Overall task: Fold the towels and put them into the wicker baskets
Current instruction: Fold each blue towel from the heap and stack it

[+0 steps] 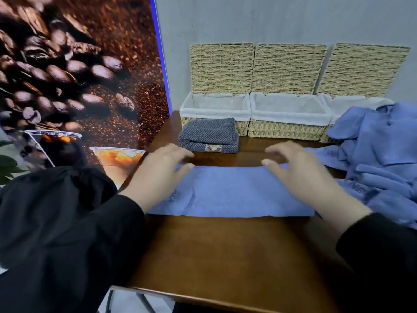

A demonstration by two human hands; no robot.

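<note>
- Blue towel (237, 193), folded into a band, lies crosswise on the wooden table (225, 256); left hand (158, 175) and right hand (302, 175) rest spread-fingered on its two ends, gripping nothing.
- Long axis runs hand to hand.
- Wicker baskets (286, 129) stand beyond, past a folded grey towel (209, 136).

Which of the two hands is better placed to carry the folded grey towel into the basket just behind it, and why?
Left. The left hand lies just beside the folded grey towel, which sits before the leftmost basket. The right hand rests farther off, at the blue towel's other end.
</note>
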